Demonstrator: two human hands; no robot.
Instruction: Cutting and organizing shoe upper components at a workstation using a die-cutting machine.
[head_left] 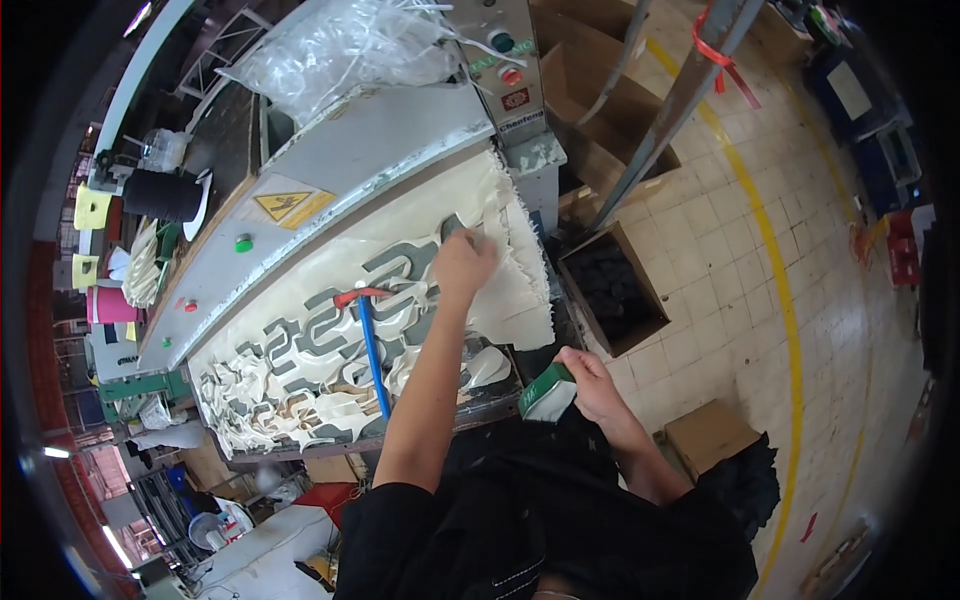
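Note:
A cream sheet (350,245) with many curved cut-outs lies over the grey bed of a machine. My left hand (465,262) is over its far right part, fingers curled down beside a dark grey curved patch (452,226). Whatever the fingertips hold is hidden and slightly blurred. Near my body, beyond the sheet's front right edge, my right hand (592,388) is closed on a small green-and-white packet (548,393). To the left of my left forearm, a hammer (370,345) with a blue handle and red head rests on the cut sheet.
A machine beam (330,160) with a yellow warning sticker and a green button (243,243) spans behind the sheet. Clear plastic bags (340,50) lie on top. An open carton (615,290) of dark pieces stands on the floor at right, below a slanted metal post (670,120).

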